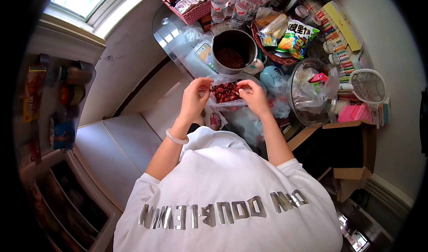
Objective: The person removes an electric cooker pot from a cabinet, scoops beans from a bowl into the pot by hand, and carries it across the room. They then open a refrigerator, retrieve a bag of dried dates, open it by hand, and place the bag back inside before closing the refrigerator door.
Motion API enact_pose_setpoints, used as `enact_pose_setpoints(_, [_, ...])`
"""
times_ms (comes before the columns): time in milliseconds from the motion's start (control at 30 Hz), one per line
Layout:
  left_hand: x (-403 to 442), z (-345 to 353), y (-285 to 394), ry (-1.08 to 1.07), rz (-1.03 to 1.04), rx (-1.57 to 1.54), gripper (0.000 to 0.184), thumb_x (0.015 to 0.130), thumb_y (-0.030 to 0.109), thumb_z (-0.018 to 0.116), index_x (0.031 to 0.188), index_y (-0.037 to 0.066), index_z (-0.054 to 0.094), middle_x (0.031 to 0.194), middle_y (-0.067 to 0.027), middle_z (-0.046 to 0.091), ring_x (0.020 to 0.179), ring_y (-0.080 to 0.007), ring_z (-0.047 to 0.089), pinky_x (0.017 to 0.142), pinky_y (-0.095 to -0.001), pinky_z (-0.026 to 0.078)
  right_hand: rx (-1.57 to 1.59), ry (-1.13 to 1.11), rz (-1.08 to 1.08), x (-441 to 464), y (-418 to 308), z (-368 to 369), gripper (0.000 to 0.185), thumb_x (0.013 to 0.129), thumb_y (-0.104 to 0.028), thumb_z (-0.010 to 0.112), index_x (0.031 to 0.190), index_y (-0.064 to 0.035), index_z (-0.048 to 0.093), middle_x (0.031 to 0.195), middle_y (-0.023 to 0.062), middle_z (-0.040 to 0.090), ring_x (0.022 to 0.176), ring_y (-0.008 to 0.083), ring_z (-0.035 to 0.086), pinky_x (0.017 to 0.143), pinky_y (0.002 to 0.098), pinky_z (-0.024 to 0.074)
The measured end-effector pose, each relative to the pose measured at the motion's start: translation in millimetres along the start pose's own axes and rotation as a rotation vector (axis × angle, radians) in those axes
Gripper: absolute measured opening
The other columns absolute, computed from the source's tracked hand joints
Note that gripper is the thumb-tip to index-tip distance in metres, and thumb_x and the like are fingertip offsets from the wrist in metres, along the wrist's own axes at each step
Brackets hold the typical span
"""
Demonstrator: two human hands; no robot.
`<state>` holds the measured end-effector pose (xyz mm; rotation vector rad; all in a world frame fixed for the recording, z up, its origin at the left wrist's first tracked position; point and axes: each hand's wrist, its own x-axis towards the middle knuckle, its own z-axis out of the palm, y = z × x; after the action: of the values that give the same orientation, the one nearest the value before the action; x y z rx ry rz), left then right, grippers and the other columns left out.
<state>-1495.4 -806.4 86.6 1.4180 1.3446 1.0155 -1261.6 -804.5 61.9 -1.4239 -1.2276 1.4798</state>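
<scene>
A clear plastic bag with dark red dried fruit, perhaps dates (225, 93), lies open in front of me at the glass table's near edge. My left hand (197, 92) pinches the bag's left rim, fingers bent together. On the other side my right hand (253, 96) has its thumb and fingers closed at the right rim, beside the fruit. Just beyond the bag stands a metal pot (235, 33), its dark inside holding a layer of small reddish-brown pieces. A phone (205, 54) with a lit screen lies left of the pot.
Water bottles (243, 8) and a pink basket (196, 12) stand behind the pot. A snack basket (285, 60), a glass bowl of plastic bags (299, 101) and a fly swatter (368, 86) are on the right. An open cardboard box (359, 173) sits lower right.
</scene>
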Motion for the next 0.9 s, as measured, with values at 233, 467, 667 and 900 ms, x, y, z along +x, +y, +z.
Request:
enact_pose_setpoints(233, [-7.1,2.5,-19.0,-0.039,-0.033,0.053,0.029,0.082,-0.014,0.055,0.105,-0.001,0.067,0.100,-0.0087,0.067,0.092,-0.0178,0.067,0.082,-0.0299,0.055,-0.578,0.131,-0.077,4.9,48.2,7.6,0.023,0.080,-0.007,0.066,0.103,-0.0022,0.064,0.103,0.0137,0.065,0.088,0.0294,0.065,0.080,0.0399,0.0539])
enact_pose_setpoints(467, [-8.0,17.7,-18.1,-0.106,0.002,0.096,0.029,0.080,-0.012,0.056,0.103,0.000,0.067,0.099,-0.0117,0.066,0.091,-0.0224,0.068,0.082,-0.0319,0.056,-0.910,0.146,-0.267,20.1,77.5,23.2,0.032,0.078,-0.004,0.062,0.110,-0.0081,0.058,0.118,0.0133,0.056,0.113,0.0370,0.053,0.091,0.0463,0.0492])
enact_pose_setpoints(667, [-9.4,29.8,-25.1,-0.154,0.023,0.143,0.030,0.077,-0.009,0.055,0.102,0.002,0.068,0.098,-0.0155,0.067,0.089,-0.0289,0.068,0.082,-0.0367,0.055,-1.022,0.142,-0.271,26.4,82.4,29.5,0.045,0.078,-0.007,0.065,0.122,-0.0111,0.056,0.122,0.0117,0.054,0.118,0.0351,0.050,0.092,0.0464,0.0503])
enact_pose_setpoints(900, [-7.5,30.0,-31.2,-0.203,-0.002,0.166,0.030,0.081,-0.012,0.056,0.106,0.000,0.067,0.103,-0.0127,0.066,0.091,-0.0230,0.068,0.085,-0.0332,0.058,-1.110,0.120,-0.091,33.8,81.0,37.2,0.053,0.076,-0.018,0.078,0.124,-0.0163,0.056,0.127,0.0119,0.048,0.118,0.0355,0.048,0.093,0.0467,0.0503])
